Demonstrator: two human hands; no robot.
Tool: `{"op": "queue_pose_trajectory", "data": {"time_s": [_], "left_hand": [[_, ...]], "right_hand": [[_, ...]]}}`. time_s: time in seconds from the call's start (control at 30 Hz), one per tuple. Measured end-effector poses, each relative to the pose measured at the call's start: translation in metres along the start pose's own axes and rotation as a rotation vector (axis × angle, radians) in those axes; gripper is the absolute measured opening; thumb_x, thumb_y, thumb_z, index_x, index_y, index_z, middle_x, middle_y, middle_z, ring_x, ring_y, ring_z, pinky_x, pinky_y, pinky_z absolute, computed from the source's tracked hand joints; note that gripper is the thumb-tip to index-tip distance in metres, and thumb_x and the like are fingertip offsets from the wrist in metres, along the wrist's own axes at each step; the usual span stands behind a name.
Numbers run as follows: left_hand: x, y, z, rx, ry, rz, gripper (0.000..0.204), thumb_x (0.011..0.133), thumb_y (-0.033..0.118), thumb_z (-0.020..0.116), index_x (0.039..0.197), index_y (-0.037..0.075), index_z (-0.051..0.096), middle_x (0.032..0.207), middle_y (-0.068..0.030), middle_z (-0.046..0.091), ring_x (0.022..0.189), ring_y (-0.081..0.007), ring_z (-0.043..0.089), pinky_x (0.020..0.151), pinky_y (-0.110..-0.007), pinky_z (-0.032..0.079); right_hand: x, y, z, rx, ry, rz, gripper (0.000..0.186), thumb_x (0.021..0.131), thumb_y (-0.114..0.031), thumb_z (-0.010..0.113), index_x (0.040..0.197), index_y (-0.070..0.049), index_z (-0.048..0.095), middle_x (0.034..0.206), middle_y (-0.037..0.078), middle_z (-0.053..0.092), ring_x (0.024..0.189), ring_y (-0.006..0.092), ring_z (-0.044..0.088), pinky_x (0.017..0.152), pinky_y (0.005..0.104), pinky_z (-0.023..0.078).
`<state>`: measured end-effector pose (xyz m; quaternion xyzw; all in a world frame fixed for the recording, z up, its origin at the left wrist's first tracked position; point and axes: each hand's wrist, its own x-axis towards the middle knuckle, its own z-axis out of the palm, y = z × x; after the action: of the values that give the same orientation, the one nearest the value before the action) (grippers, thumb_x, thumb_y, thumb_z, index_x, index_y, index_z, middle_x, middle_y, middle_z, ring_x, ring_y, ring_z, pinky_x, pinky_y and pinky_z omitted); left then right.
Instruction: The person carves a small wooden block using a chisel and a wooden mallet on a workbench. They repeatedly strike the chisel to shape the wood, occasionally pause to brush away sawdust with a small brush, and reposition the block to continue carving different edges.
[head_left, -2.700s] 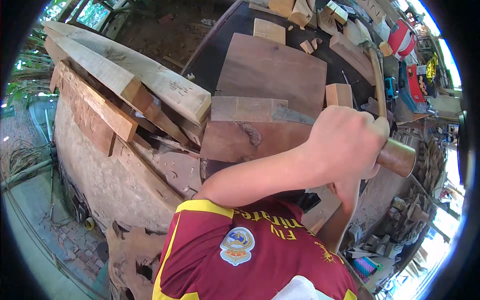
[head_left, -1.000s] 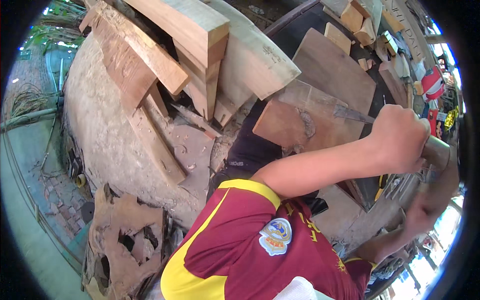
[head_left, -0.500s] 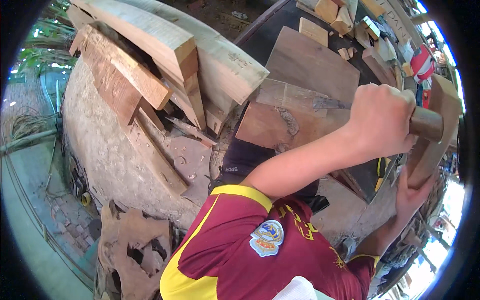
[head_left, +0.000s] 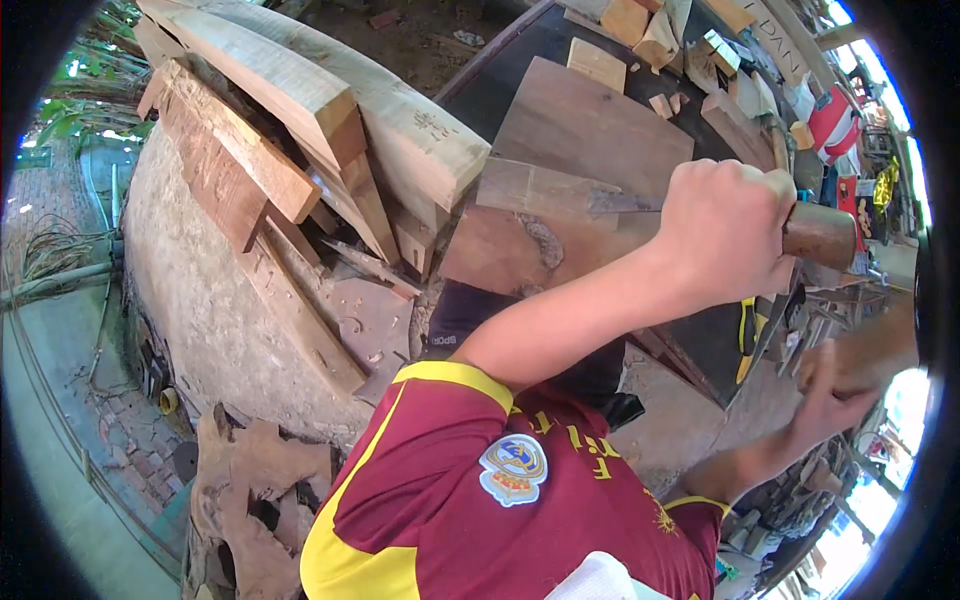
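My left hand [head_left: 730, 230] is wrapped round a chisel [head_left: 820, 237], its thick wooden handle end sticking out to the right. The chisel's narrow metal blade points left and lies over a pale flat strip of wood [head_left: 535, 188]. Under and beside that strip are a reddish-brown board [head_left: 495, 250] with a small heap of shavings, and a wider brown board [head_left: 605, 125]. At the right edge my right hand [head_left: 835, 400] is closed on a wooden mallet [head_left: 872, 352], smeared by motion and partly cut off by the picture's rim. The mallet is apart from the chisel handle.
Thick sawn timbers [head_left: 400, 120] are stacked at the upper left. Wood offcuts [head_left: 655, 45] lie on the dark bench top's far side. A yellow-and-black hand tool [head_left: 747, 340] lies near the bench's right edge. A gnarled wood piece [head_left: 255, 480] stands at the lower left.
The mallet has moved from the chisel's handle end down and away to the right, with my right hand. My left hand still holds the chisel; the whole view has shifted slightly.
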<state>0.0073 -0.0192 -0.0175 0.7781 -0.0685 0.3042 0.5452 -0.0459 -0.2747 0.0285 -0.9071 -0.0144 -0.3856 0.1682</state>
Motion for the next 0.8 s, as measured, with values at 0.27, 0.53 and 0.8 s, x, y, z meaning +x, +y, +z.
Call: {"op": "queue_pose_trajectory", "data": {"time_s": [0.27,0.53,0.8], "left_hand": [[-0.001,-0.006,-0.002,0.104,-0.055,0.010,0.023,0.053,0.020,0.071,0.067,0.008,0.058,0.060,-0.0128,0.059,0.059,-0.0350,0.060,0.053,-0.043,0.048],[-0.002,-0.003,0.008,0.161,-0.099,0.001,0.020,0.054,0.020,0.069,0.064,0.008,0.056,0.058,-0.0124,0.058,0.057,-0.0349,0.060,0.052,-0.043,0.048],[-0.005,-0.013,0.000,0.303,-0.157,0.018,0.016,0.057,0.019,0.069,0.062,0.009,0.058,0.061,-0.0140,0.059,0.059,-0.0348,0.061,0.051,-0.041,0.048]], "right_hand": [[-0.032,-0.011,0.027,-0.089,-0.372,0.011,0.063,0.077,-0.013,0.075,0.128,0.002,0.043,0.118,0.017,0.055,0.100,0.0262,0.059,0.093,0.0362,0.043],[-0.022,0.010,0.038,0.827,0.409,0.341,0.066,0.073,-0.005,0.076,0.130,0.000,0.042,0.116,0.019,0.058,0.105,0.0273,0.059,0.079,0.0328,0.050],[-0.082,0.011,0.053,0.206,-0.131,0.086,0.069,0.073,-0.008,0.075,0.131,0.004,0.039,0.122,0.021,0.053,0.108,0.0333,0.056,0.093,0.0415,0.043]]}}
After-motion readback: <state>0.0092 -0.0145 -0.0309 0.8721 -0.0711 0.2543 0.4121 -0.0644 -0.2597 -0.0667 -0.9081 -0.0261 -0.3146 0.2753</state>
